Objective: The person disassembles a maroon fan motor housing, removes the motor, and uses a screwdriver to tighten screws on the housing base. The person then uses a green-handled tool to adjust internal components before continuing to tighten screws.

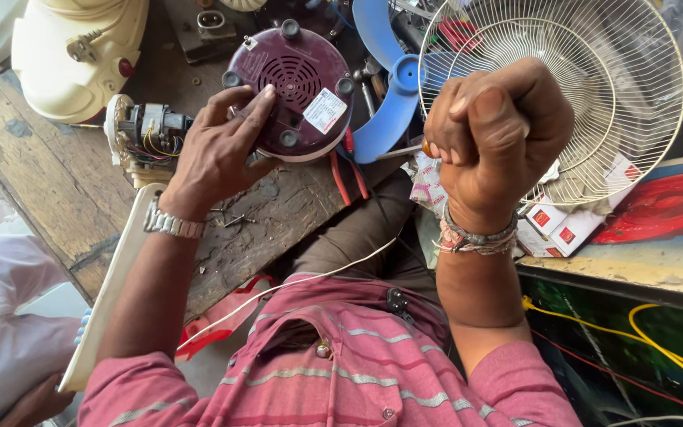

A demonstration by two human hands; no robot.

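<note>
Fingers of left hand (219,150) spread on maroon appliance base (294,79); right hand (496,134) fisted, contents hidden.

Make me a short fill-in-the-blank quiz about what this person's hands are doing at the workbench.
1. The left hand rests on the round base of an appliance, whose colour is ____.
2. The right hand is closed into a ____.
3. The fan blade lying beside the round base is coloured ____.
4. Behind the right hand sits a white wire fan ____.

Missing words: maroon; fist; blue; guard
</note>
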